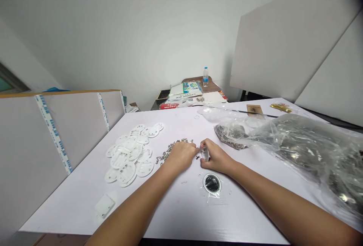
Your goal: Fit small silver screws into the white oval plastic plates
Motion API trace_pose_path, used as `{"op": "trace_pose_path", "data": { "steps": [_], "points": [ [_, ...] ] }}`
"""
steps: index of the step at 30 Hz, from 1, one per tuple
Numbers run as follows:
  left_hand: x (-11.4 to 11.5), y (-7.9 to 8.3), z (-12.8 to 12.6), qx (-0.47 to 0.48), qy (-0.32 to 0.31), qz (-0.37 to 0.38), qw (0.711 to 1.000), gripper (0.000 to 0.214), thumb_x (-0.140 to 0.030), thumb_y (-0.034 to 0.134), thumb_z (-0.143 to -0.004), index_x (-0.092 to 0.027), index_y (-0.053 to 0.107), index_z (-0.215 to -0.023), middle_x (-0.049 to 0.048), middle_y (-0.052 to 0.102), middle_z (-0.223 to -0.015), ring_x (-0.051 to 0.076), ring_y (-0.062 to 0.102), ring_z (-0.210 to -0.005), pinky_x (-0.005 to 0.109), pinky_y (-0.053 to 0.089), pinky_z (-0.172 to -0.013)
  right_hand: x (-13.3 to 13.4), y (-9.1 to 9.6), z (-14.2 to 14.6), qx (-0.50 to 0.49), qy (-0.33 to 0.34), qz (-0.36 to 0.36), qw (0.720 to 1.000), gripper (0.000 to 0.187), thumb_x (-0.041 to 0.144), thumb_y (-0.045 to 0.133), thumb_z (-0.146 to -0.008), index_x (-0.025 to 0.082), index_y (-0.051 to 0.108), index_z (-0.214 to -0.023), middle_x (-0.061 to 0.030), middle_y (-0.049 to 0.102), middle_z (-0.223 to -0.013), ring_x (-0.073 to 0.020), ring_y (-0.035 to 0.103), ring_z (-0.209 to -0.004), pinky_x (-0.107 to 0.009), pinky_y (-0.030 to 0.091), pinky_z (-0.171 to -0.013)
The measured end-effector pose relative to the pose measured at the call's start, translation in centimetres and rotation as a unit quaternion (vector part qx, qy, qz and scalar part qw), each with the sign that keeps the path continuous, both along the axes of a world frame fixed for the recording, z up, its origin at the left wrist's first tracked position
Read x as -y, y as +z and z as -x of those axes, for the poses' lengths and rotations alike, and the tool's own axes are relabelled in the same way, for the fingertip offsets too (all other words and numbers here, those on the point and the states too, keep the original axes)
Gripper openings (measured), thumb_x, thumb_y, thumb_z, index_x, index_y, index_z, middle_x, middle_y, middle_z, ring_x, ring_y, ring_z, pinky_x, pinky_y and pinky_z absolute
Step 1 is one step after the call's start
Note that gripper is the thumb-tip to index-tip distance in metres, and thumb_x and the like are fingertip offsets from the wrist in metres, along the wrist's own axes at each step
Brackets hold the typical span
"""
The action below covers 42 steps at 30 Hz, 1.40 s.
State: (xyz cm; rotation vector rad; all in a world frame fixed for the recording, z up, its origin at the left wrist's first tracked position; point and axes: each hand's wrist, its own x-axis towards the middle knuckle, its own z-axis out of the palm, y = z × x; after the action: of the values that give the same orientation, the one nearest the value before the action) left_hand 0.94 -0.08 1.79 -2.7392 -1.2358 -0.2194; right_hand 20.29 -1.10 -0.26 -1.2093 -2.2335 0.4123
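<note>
My right hand (217, 157) grips a small whitish disc-like piece (205, 154) on edge between thumb and fingers. My left hand (183, 156) is closed, its fingertips pointing at the piece's left side; whatever they pinch is too small to make out. Beside and behind the left hand lie many small metal parts (164, 155), partly covered by it. A few dark bits (197, 158) rest on the table between the hands. Nearer to me, a round black disc with a white rim (212, 184) lies on a clear plastic wrapper (217, 200).
A heap of white round plastic pieces (127, 155) lies to the left on the white table (176, 215), with a white square piece (104, 205) in front. Large clear bags (306, 144) of metal parts fill the right. A water bottle (205, 77) stands at the back.
</note>
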Motion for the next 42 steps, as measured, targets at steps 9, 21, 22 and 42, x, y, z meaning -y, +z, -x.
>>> {"op": "trace_pose_path", "data": {
  "steps": [9,21,22,42],
  "points": [
    [-0.2,-0.4,0.8,0.035,-0.010,0.011,0.999,0.034,-0.012,0.048,-0.083,-0.030,0.068,-0.105,0.0023,0.066,-0.087,0.015,0.060,-0.074,0.025,0.039,-0.063,0.2,0.6,0.0,0.001,-0.011,0.008,1.000,0.038,0.021,0.063,-0.070,0.020,0.044,-0.103,-0.0033,0.055,-0.097,-0.0183,0.052,-0.083,-0.031,0.041,-0.071],
    [0.2,-0.5,1.4,0.168,0.057,0.006,0.984,0.036,-0.029,0.038,-0.095,-0.031,0.064,-0.121,0.0043,0.066,-0.094,0.015,0.061,-0.078,0.026,0.043,-0.068,0.1,1.5,-0.5,-0.086,-0.063,-0.020,0.994,0.040,0.028,0.065,-0.073,0.021,0.047,-0.109,-0.0031,0.059,-0.095,-0.0190,0.055,-0.080,-0.033,0.044,-0.072],
    [0.2,-0.5,1.4,0.209,0.051,0.022,0.976,0.037,-0.032,0.038,-0.096,-0.032,0.063,-0.123,0.0038,0.066,-0.096,0.014,0.061,-0.081,0.026,0.044,-0.070,0.1,1.5,-0.4,-0.114,-0.070,0.001,0.991,0.042,0.030,0.067,-0.074,0.022,0.046,-0.110,-0.0017,0.059,-0.090,-0.0185,0.056,-0.076,-0.032,0.043,-0.070],
    [-1.2,-2.2,0.8,0.588,-0.108,0.357,0.718,0.032,-0.042,0.070,-0.080,-0.013,0.060,-0.089,0.0030,0.065,-0.079,0.013,0.062,-0.075,0.027,0.048,-0.075,0.4,0.7,1.2,-0.375,0.066,0.252,0.890,0.043,0.058,0.049,-0.093,0.016,0.055,-0.097,-0.0046,0.064,-0.076,-0.0154,0.058,-0.065,-0.031,0.045,-0.065]
  ]
}}
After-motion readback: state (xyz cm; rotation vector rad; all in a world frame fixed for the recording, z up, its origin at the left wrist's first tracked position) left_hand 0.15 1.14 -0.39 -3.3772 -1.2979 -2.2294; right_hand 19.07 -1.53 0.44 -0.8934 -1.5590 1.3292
